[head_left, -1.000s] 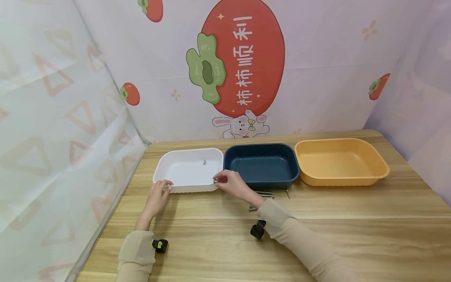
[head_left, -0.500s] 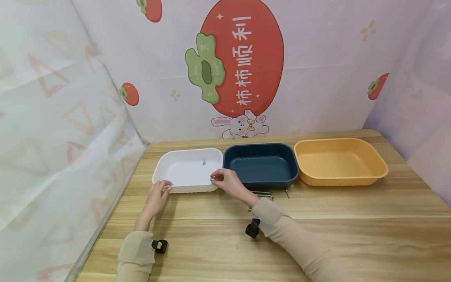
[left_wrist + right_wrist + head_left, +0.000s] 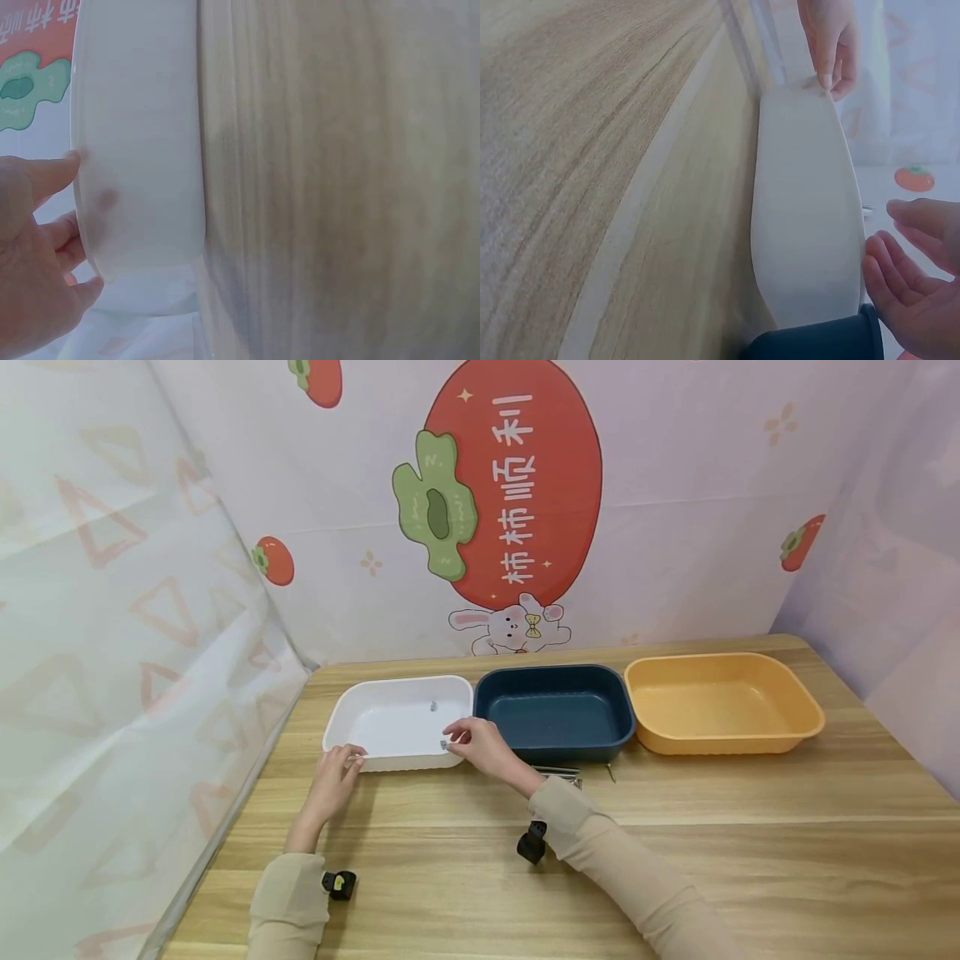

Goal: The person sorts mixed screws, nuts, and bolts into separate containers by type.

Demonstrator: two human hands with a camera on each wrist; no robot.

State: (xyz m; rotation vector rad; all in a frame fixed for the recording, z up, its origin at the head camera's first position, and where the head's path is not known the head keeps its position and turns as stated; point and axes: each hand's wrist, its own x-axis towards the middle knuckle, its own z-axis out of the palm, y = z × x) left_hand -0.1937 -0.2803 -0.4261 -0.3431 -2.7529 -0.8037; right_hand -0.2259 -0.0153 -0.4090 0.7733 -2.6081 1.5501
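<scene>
My left hand point(image 3: 333, 781) grips the near rim of the white tray point(image 3: 397, 760) at its left end. Through the tray's pale wall point(image 3: 142, 135), in the left wrist view, darker fingertip patches show. Over the tray's near right corner is my right hand point(image 3: 480, 745), its thumb and fingers apart in the right wrist view. Just off its fingertips is a small shiny metal piece point(image 3: 443, 745), like a nut, within the tray's outline. Another small metal piece point(image 3: 433, 706) lies farther back in the tray.
A dark blue tray point(image 3: 555, 753) stands right of the white one, then a yellow tray point(image 3: 727, 746). Several metal bolts point(image 3: 558, 772) lie before the blue tray, partly hidden by the right forearm. A small brass-coloured screw point(image 3: 611, 772) lies nearby. A printed cloth hangs behind.
My right hand has moved slightly left over the white tray, and the small metal piece it pinched has left its fingertips. The left hand stays on the rim.
</scene>
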